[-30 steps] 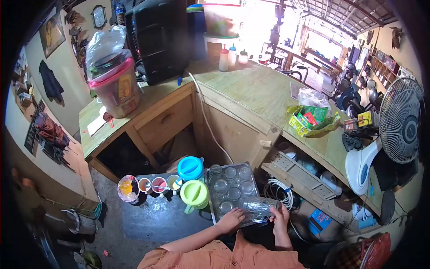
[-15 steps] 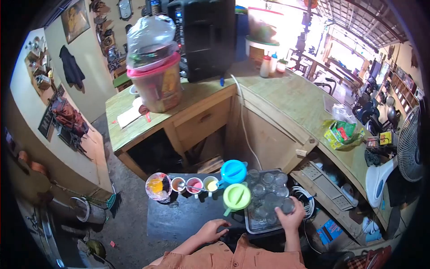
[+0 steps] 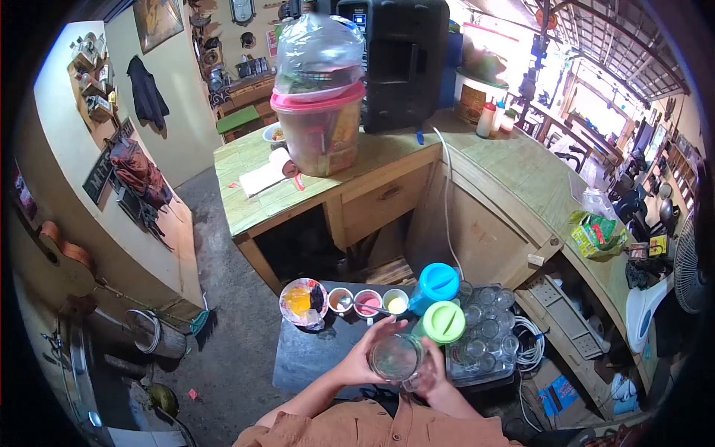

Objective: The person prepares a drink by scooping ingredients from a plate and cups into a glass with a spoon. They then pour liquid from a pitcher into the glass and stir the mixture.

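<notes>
One clear glass (image 3: 395,357) held up above the near edge of a low dark bench (image 3: 313,357), mouth turned up towards the camera. Left hand (image 3: 363,359) wrapped round its left wall, right hand (image 3: 430,374) cupped round its right wall and base. Both grips clamped on the glass, fingers pressed against it. Two orange sleeves (image 3: 335,425) below.

Just right of the grip: one metal tray (image 3: 480,378) packed with upright empty glasses (image 3: 488,328), roughly a dozen, exact count lost in overlap and glare.

Just beyond the grip, beside the right fingertips: one pitcher with a green lid (image 3: 445,322). Behind that, farther from the grip: one pitcher with a blue lid (image 3: 437,281).

Beyond and left of the grip: three small cups (image 3: 368,302) in a row, with brownish, pink and yellow contents. One spoon (image 3: 383,307) lying from the pink cup towards the yellow one. At the left end of the row: one plate wrapped in plastic (image 3: 303,299), with yellow, orange and dark patches on it.

Well beyond all this, far from the grip: one L-shaped wooden bench (image 3: 298,197), carrying one big tub with a pink lid (image 3: 320,138), one black speaker (image 3: 402,59) and two squeeze bottles (image 3: 488,119). One white cable (image 3: 447,201) hanging down its front. Far right of the grip: one green packet (image 3: 596,232) and one fan (image 3: 689,272), cut by the frame edge. Far left: one guitar (image 3: 63,257) against the wall.
</notes>
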Tool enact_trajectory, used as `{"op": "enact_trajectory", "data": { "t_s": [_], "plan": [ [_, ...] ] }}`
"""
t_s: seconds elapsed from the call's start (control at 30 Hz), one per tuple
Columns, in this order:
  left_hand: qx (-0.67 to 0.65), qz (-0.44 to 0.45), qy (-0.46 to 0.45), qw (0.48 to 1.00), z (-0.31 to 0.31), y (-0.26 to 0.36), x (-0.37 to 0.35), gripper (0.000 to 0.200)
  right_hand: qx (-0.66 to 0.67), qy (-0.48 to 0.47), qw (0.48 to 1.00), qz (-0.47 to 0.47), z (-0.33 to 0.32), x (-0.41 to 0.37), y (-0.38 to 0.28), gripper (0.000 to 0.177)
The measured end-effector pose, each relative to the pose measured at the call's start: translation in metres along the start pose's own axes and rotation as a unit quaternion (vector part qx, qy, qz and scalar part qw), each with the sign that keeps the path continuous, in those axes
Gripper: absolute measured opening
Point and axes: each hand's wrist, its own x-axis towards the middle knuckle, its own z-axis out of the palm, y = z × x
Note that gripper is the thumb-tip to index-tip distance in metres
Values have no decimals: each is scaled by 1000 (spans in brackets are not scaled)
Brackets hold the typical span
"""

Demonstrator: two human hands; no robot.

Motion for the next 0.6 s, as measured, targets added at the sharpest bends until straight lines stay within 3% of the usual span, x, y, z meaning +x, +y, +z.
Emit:
{"op": "enact_trajectory", "data": {
  "t_s": [0.03, 0.1, 0.17, 0.23, 0.3, 0.33, 0.4, 0.43, 0.5, 0.57, 0.6],
  "plan": [
    [-6, -15, -6, 1000, -5, 3, -4, 113, 1, -2, 1000, 1, -5, 9, 11, 52],
    [-5, -36, 12, 999, -14, -1, -17, 110, 111, -148, 969, 162, -40, 41, 44, 56],
    [134, -129, 10, 983, -31, -16, -31, 99, 173, -151, 952, 203, -77, 69, 70, 57],
    [118, -119, 56, 984, -36, -48, -46, 90, 233, -154, 929, 242, -85, 79, 79, 58],
    [185, -122, 121, 968, -43, -77, -60, 91, 45, 89, 986, 135, -82, 75, 86, 65],
    [250, -107, 146, 951, -48, -100, -67, 90, 47, 91, 986, 134, -78, 71, 86, 65],
    [270, -108, 162, 943, -54, -130, -78, 89, -16, 217, 976, 12, -65, 66, 80, 60],
    [291, -108, 179, 934, -55, -139, -81, 88, -14, 220, 975, 10, -66, 65, 78, 60],
    [295, -103, 172, 934, -58, -152, -87, 86, -147, 180, 971, -46, -67, 64, 73, 79],
    [301, -95, 168, 934, -61, -160, -91, 83, -190, 201, 957, -85, -63, 75, 73, 81],
    [311, -97, 158, 932, -62, -162, -92, 84, -310, 203, 905, -208, -65, 92, 75, 76]
  ]
}}
